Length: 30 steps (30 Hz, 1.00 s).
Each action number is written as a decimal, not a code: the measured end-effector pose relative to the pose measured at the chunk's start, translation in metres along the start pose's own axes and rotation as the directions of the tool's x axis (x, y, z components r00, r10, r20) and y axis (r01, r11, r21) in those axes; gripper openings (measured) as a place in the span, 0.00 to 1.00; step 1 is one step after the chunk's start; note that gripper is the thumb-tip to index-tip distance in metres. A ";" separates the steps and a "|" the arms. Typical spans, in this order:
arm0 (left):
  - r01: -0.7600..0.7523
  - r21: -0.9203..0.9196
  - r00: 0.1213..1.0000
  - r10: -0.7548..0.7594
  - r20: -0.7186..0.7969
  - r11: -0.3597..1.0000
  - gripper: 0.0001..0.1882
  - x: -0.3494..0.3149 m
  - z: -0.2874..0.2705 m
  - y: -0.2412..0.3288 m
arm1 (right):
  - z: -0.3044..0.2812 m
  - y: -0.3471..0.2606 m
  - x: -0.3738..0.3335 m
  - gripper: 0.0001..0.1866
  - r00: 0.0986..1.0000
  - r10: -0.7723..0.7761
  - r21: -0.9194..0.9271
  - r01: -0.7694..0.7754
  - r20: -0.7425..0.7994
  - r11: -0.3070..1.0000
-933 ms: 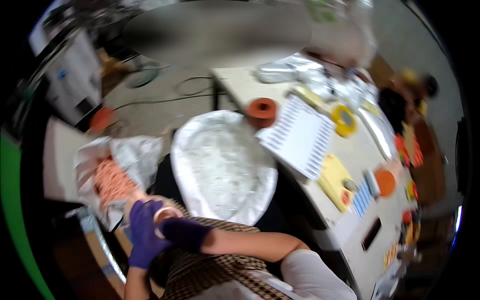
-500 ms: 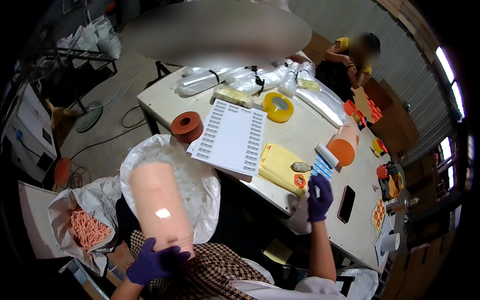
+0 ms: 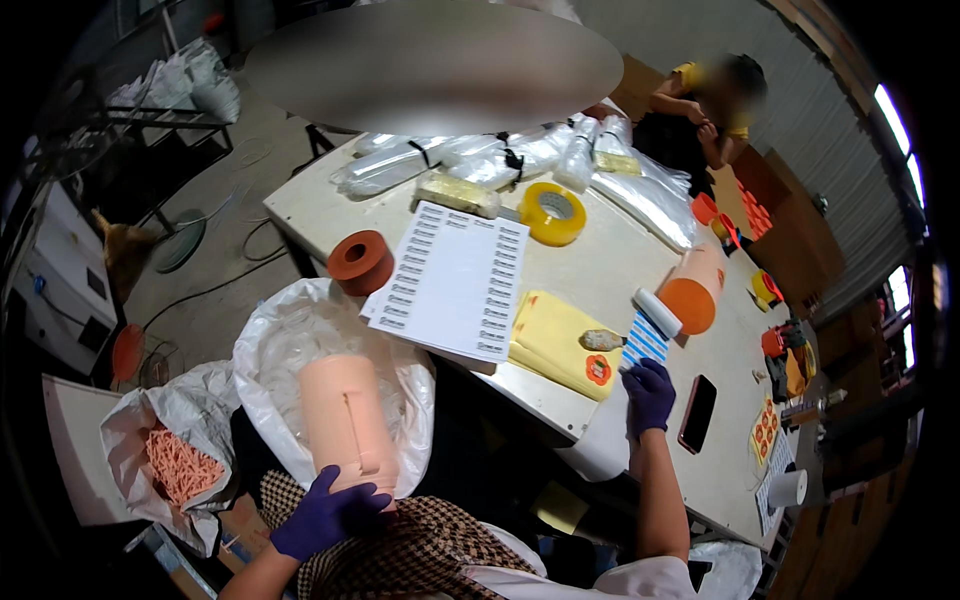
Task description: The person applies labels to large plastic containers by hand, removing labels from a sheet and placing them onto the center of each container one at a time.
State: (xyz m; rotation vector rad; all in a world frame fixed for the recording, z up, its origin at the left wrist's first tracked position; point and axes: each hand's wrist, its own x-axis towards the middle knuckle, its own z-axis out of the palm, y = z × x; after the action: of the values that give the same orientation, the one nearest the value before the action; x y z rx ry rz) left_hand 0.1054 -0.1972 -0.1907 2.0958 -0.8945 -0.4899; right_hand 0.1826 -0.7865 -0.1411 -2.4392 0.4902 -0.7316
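Note:
My left hand (image 3: 332, 514), in a purple glove, grips the lower end of a peach-coloured plastic cylinder (image 3: 342, 415) above my lap. A long narrow slot or ridge runs down the side of the cylinder. My right hand (image 3: 650, 397), gloved in purple too, is closed at the near end of a blue-and-white striped label strip (image 3: 645, 340) that comes off a white roll (image 3: 658, 312). Its fingertips hide the strip's end. Left of that hand lies a stack of yellow sheets (image 3: 560, 345) with a stone-like lump (image 3: 602, 341) on top.
On the white table (image 3: 620, 265) are a printed label sheet (image 3: 455, 275), a brown roll (image 3: 360, 262), yellow tape (image 3: 552, 214), an orange-ended cylinder (image 3: 690, 300) and a phone (image 3: 698, 414). A white sack (image 3: 265, 355) stands beside my lap. Another person (image 3: 705, 115) sits across the table.
The peach cylinder has turned in my left hand, bringing its slot or ridge into view, and moved slightly right and down. My right hand's fingers have lowered onto the end of the striped strip.

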 end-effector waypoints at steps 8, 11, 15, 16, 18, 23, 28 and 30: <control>-0.224 0.949 0.926 0.351 0.137 0.222 0.32 0.008 -0.003 -0.001 | 0.044 -0.208 -0.063 0.03 0.933 -0.228 0.613 0.012 0.277 0.790; -0.299 0.837 0.932 0.330 0.151 0.459 0.27 0.004 -0.013 0.007 | 0.129 -0.280 -0.083 0.06 0.676 -0.518 0.684 0.028 0.524 0.729; -0.233 0.926 0.910 0.270 0.316 -0.297 0.29 0.001 -0.016 0.005 | 0.234 -0.310 -0.098 0.10 0.549 -0.465 0.667 -0.248 0.694 0.702; -0.182 0.820 0.904 0.235 0.356 -0.543 0.30 0.001 -0.016 0.004 | 0.245 -0.309 -0.096 0.10 0.558 -0.455 0.660 -0.242 0.694 0.711; -0.262 0.917 0.909 0.397 0.129 0.301 0.28 -0.004 -0.015 0.007 | 0.255 -0.309 -0.093 0.09 0.564 -0.434 0.631 -0.211 0.703 0.746; -0.236 0.731 0.898 0.431 -0.088 0.641 0.25 -0.008 -0.015 0.012 | 0.259 -0.313 -0.091 0.09 0.470 -0.442 0.570 -0.170 0.763 0.804; -0.334 0.840 0.908 0.383 0.167 0.426 0.25 -0.007 -0.026 0.013 | 0.263 -0.308 -0.094 0.22 0.518 -0.534 0.628 -0.009 0.669 0.778; -0.199 0.907 0.893 0.451 0.011 0.371 0.29 -0.021 -0.026 0.007 | 0.259 -0.317 -0.080 0.30 0.418 -0.441 0.579 -0.299 0.794 0.759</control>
State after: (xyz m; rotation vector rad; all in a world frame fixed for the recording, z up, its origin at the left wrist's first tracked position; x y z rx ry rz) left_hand 0.1038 -0.1708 -0.1685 2.6803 -1.6229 0.6533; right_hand 0.3303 -0.3969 -0.1688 -1.7515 -0.3266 0.4689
